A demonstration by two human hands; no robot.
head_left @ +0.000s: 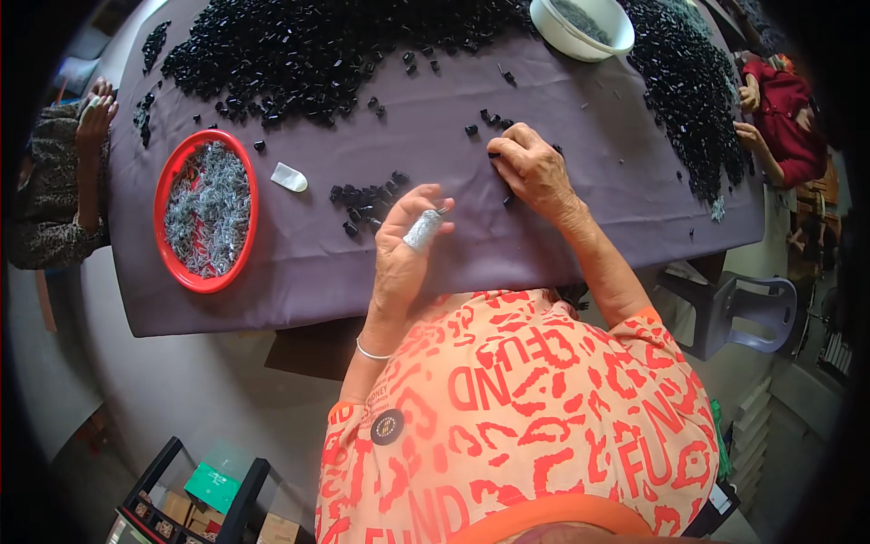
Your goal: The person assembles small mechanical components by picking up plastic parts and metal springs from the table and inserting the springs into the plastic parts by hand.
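My left hand [403,240] is raised over the dark tablecloth, its thumb wrapped in a silvery-white covering. Between that thumb and the fingers it pinches a small thin metal piece [442,211]. My right hand [533,172] rests on the cloth farther right, fingertips closed on a small black plastic piece [494,155]. Several loose black pieces [489,118] lie just beyond it, and another [508,200] is below its fingers. Left of my left hand sits a small cluster of black pieces [367,199].
A red oval basket [161,204] of small metal parts stands at left, beside a white finger cover [289,177]. Heaps of black pieces [290,54] cover the far side, near a white bowl [589,50]. Other people's hands [95,113] rest at the table's left and right edges.
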